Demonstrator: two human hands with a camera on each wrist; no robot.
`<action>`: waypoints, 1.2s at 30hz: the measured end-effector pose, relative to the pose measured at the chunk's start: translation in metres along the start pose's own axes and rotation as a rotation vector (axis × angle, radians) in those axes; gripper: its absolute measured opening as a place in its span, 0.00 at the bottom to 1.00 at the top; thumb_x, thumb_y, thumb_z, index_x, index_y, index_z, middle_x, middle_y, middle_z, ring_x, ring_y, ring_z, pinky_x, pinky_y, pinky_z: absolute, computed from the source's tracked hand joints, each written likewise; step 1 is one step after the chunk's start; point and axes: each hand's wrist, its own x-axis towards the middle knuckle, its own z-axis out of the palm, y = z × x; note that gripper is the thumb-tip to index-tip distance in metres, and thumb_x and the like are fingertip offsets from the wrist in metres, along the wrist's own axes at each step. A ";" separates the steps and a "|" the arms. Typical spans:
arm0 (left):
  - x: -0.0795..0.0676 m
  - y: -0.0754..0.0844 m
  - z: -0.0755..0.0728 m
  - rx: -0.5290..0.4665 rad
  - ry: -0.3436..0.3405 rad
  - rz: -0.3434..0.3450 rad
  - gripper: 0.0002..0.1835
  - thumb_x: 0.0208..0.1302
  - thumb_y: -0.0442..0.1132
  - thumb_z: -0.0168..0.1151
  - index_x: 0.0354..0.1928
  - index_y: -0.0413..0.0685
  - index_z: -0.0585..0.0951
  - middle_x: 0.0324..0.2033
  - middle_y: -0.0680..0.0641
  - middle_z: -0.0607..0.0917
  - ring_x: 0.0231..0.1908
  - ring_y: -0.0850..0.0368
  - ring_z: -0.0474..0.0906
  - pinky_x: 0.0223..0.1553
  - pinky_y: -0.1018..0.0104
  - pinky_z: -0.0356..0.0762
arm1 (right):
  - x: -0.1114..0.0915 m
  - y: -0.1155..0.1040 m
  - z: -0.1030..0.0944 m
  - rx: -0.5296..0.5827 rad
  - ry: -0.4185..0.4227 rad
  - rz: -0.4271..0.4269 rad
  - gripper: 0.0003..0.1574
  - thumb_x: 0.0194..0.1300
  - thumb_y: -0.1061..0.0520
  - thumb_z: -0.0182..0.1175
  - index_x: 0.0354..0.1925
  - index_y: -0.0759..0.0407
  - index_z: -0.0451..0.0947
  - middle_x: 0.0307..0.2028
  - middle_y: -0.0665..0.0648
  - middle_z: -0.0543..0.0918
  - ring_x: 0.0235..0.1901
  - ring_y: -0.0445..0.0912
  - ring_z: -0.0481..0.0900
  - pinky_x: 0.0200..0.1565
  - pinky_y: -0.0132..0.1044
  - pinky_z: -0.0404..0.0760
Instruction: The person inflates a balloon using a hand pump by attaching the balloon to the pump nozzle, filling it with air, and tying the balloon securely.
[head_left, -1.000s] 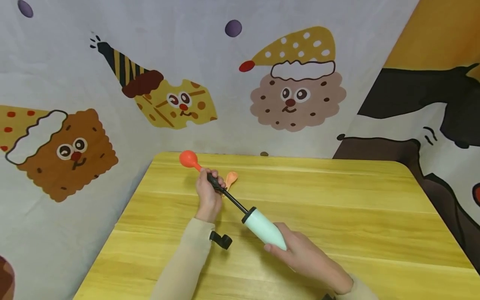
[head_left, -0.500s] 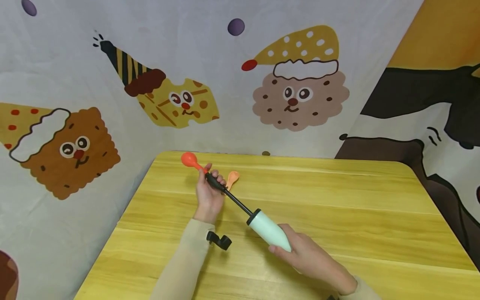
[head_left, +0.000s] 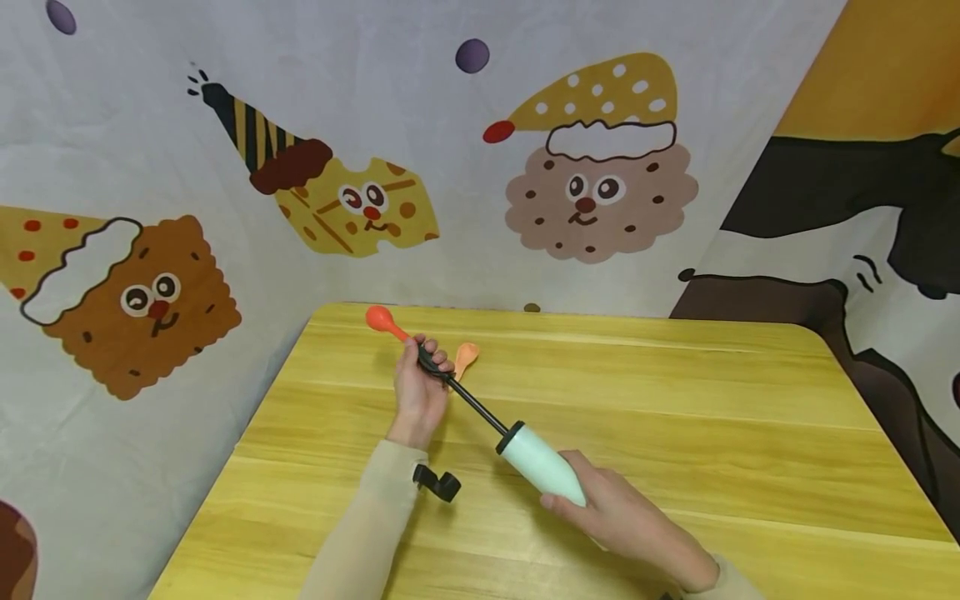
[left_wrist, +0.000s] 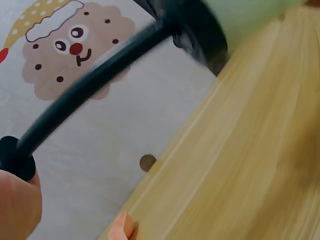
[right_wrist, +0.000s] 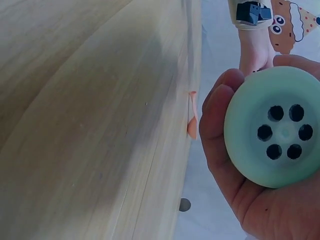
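Pump (head_left: pixel 510 437) held aslant above the table (head_left: pixel 712 417) — left hand (head_left: pixel 420 387) wraps its fingers (head_left: pixel 439 356) round the black end, right hand (head_left: pixel 626 512) grips the barrel (head_left: pixel 542 465), I'd judge so each steadies the other. Red balloon (head_left: pixel 379 318) juts past the left thumb; orange balloon (head_left: pixel 467 357) lies beside.

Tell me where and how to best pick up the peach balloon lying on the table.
Probably pinch the peach balloon by its wide, rounded far end, from above and from the right. Its narrow neck runs back toward the left hand and the pump, which crowd its left side, while the rounded end sticks out past the fingers.
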 end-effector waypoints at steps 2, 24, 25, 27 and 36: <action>0.001 -0.002 0.001 0.046 0.021 0.040 0.15 0.85 0.49 0.37 0.42 0.48 0.67 0.29 0.51 0.71 0.25 0.60 0.65 0.25 0.72 0.67 | -0.001 0.000 0.000 -0.005 -0.002 -0.003 0.39 0.74 0.34 0.60 0.68 0.56 0.69 0.40 0.50 0.82 0.32 0.39 0.76 0.32 0.35 0.77; -0.024 -0.059 0.017 0.436 0.052 0.083 0.17 0.87 0.45 0.33 0.39 0.47 0.68 0.26 0.53 0.72 0.21 0.65 0.67 0.22 0.75 0.68 | 0.038 -0.021 0.007 0.088 0.033 0.002 0.45 0.73 0.34 0.60 0.67 0.67 0.65 0.35 0.55 0.80 0.25 0.42 0.77 0.24 0.37 0.79; -0.024 -0.059 0.016 0.444 0.056 0.092 0.18 0.87 0.46 0.33 0.39 0.47 0.68 0.26 0.53 0.72 0.21 0.65 0.67 0.22 0.75 0.68 | 0.040 -0.021 0.009 0.084 0.041 0.007 0.45 0.73 0.33 0.60 0.67 0.67 0.66 0.35 0.55 0.80 0.26 0.42 0.77 0.25 0.37 0.79; -0.021 -0.057 0.015 0.456 0.063 0.114 0.18 0.87 0.46 0.34 0.38 0.47 0.68 0.25 0.53 0.72 0.20 0.65 0.67 0.22 0.75 0.68 | 0.042 -0.022 0.012 0.083 0.054 0.019 0.45 0.73 0.33 0.60 0.67 0.66 0.66 0.36 0.55 0.81 0.28 0.42 0.78 0.27 0.38 0.79; -0.002 -0.021 0.014 0.392 0.128 0.215 0.17 0.87 0.46 0.33 0.37 0.49 0.66 0.24 0.53 0.71 0.18 0.65 0.67 0.19 0.76 0.67 | 0.022 -0.026 0.007 0.007 0.052 0.003 0.44 0.72 0.32 0.60 0.68 0.63 0.69 0.41 0.53 0.83 0.34 0.42 0.78 0.33 0.40 0.79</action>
